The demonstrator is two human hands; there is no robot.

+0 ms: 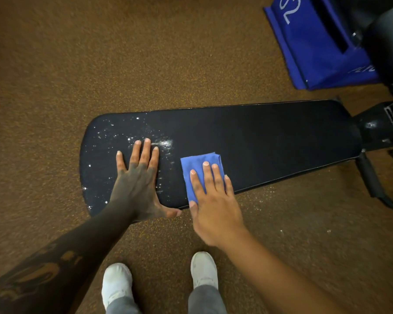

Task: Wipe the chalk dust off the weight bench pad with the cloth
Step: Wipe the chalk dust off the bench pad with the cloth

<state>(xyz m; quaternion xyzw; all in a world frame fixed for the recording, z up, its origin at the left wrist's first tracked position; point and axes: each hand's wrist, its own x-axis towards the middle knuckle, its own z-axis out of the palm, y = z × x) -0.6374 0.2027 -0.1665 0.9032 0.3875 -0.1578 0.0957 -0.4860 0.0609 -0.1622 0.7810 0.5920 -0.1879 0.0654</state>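
A black weight bench pad (270,141) lies across the view, wide end at the left. White chalk dust (114,132) speckles that left end, with a denser smear beside my fingertips. My left hand (138,182) rests flat on the dusty part, fingers spread, holding nothing. To its right, my right hand (213,200) presses flat on a folded blue cloth (197,162) lying on the pad near its front edge. The pad to the right of the cloth looks dark and free of dust.
Brown speckled rubber floor (100,53) surrounds the bench. A blue bag (315,46) stands at the top right. The bench's black frame and legs (377,132) extend at the right. My white shoes (116,282) stand just in front of the pad. Some chalk specks lie on the floor.
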